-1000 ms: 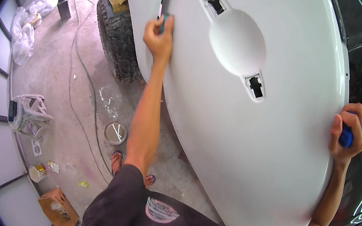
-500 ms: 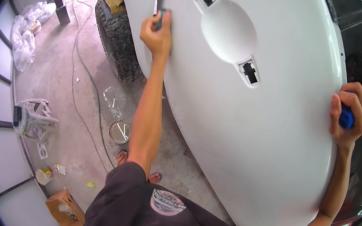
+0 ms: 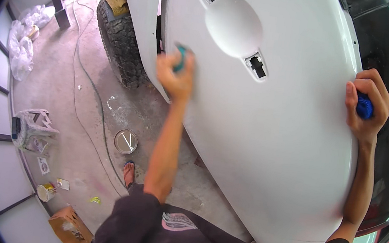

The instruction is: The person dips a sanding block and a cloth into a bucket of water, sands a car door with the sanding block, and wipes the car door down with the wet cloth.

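A white car door panel fills the middle and right, with a rounded handle recess and two cut-outs. My left hand, blurred by motion, is closed around a small teal pad on the door's surface, close to its left edge. What the pad is made of cannot be made out. At the door's right edge, beside the dark window, my right hand grips a bunched blue cloth. My fingers wrap over it, hiding part of the cloth.
A knobbly tyre stands left of the door, near the white fender. On the concrete floor lie a hose, a round tin, a plastic-wrapped stool, a small bucket, a cardboard box and crumpled plastic.
My left hand has come nearer to me along the door's left edge, the teal pad still in it. My right hand keeps its grip on the blue cloth. The whole view has shifted slightly.
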### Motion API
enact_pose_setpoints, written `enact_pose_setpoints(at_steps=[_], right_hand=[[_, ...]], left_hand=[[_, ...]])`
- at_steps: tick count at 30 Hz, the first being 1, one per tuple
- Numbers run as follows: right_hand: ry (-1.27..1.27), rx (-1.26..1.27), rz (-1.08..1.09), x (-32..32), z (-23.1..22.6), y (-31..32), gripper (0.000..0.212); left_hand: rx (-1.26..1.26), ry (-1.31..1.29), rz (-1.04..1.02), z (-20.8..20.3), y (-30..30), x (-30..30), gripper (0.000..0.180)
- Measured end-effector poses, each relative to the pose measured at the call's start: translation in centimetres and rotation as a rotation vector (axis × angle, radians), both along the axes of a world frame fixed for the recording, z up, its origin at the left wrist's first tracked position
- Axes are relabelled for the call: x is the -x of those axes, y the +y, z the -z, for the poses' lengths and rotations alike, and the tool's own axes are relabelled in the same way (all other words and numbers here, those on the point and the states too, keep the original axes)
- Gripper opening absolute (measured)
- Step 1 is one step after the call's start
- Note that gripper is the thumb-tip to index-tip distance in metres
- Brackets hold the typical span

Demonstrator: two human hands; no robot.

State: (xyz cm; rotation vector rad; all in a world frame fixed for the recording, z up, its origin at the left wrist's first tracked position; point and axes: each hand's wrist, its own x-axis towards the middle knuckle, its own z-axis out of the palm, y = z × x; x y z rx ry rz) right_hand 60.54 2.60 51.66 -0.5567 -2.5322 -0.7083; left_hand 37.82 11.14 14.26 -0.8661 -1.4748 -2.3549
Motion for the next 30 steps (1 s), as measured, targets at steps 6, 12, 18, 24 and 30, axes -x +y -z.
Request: enact_pose_setpoints(at_steps=[6, 12, 18, 24, 30], right_hand=[[-0.017, -0.019, -0.021, -0.4, 0.7, 0.5, 0.013], [-0.003, 0.003, -0.053, -0.1, 0.1, 0.5, 0.013], [-0.003, 0.003, -0.051, -0.4, 1.2, 0.7, 0.014], [-0.035, -0.051, -0.076, -0.4, 0.4, 0.8, 0.014], [-0.037, -0.019, -0.097, -0.2, 0.8, 0.9, 0.015]], left_hand=[[-0.122, 0.167, 0.044, -2.0, -4.1, -5.1, 0.036], [-0.047, -0.033, 0.024, -6.0, 1.7, 1.0, 0.035], [-0.115, 0.219, 0.144, -4.5, -9.2, -10.9, 0.038], [-0.029, -0.038, 0.094, -8.6, -2.5, -3.3, 0.026], [-0.087, 0.144, 0.124, -6.9, -6.5, -7.8, 0.023]])
